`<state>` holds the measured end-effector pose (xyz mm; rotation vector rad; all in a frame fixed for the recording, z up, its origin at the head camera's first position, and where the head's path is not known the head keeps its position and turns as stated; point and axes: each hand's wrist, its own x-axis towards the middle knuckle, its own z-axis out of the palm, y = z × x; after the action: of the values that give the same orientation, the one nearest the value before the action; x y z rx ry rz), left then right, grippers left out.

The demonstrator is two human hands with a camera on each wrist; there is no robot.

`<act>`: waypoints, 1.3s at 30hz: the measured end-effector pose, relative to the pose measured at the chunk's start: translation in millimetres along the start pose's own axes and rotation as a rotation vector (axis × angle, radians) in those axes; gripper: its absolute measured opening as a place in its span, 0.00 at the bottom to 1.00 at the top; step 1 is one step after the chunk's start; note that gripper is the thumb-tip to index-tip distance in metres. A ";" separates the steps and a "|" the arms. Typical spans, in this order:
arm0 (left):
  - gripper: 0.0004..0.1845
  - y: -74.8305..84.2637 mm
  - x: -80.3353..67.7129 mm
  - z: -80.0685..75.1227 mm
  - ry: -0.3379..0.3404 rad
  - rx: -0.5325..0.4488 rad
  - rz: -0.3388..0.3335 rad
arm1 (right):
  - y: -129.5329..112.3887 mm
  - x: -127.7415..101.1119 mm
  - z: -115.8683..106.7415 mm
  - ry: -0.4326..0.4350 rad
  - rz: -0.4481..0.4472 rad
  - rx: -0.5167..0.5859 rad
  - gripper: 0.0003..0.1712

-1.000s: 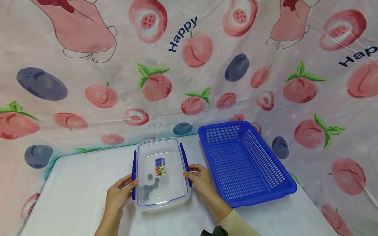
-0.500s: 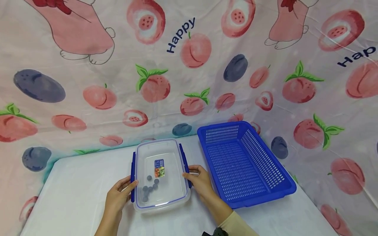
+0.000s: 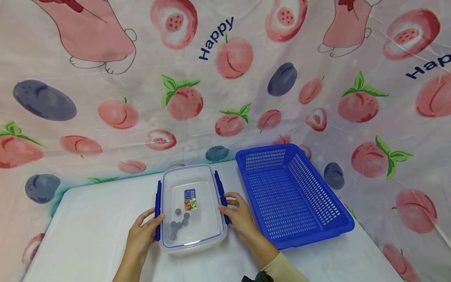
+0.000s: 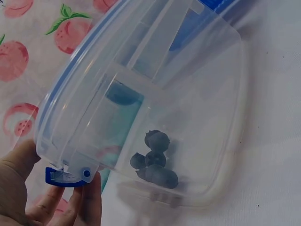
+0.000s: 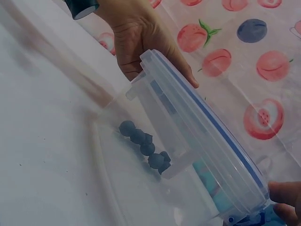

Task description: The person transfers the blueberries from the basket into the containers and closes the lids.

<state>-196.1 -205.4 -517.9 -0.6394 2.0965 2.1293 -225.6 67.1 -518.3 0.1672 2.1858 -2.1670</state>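
Observation:
A clear plastic food container (image 3: 208,231) with a blue-rimmed lid (image 3: 202,184) and blue side clips sits on the white table, with several blueberries (image 3: 179,225) inside. My left hand (image 3: 138,235) grips its left clip (image 3: 158,211), thumb at the lid's edge and fingers beneath, as the left wrist view shows for that clip (image 4: 63,179). On the opposite side my right hand (image 3: 239,215) pinches the right clip (image 3: 222,197), thumb on top. Both clips stand out slightly from the sides. The berries (image 5: 146,148) lie together on the container's floor in the right wrist view.
A blue perforated plastic basket (image 3: 282,203) stands right of the container, close to my right forearm. Behind the white table (image 3: 95,227) hangs a fruit-printed cloth (image 3: 197,152). A black device (image 3: 258,276) is by my right sleeve (image 3: 283,268).
The left clip has swung slightly outward from the container. My right hand's upper fingers have lifted a little along the right clip. The container, berries and basket stay in place.

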 end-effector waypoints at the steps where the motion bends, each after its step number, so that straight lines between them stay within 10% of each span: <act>1: 0.38 0.4 -0.5 0.4 0.008 0.010 0.008 | -0.5 -0.2 0.0 -0.004 -0.017 -0.017 0.23; 12: 0.38 -1.3 -3.9 0.5 0.091 0.225 0.133 | 1.4 0.7 2.5 0.037 -0.084 -0.146 0.15; 20: 0.31 -16.5 0.0 -5.1 0.109 0.054 0.102 | 6.2 -0.7 0.3 0.068 -0.121 -0.149 0.14; 35: 0.32 -25.6 6.2 -6.0 -0.001 0.183 0.075 | 23.7 2.8 -1.5 0.006 0.010 -0.117 0.17; 39: 0.31 -23.0 4.1 -6.3 0.056 0.224 0.111 | 23.4 1.6 -1.6 0.029 -0.026 -0.151 0.17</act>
<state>-190.4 -211.1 -540.7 -0.5752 2.4075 1.9082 -224.4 69.0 -541.7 0.1648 2.3691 -2.0134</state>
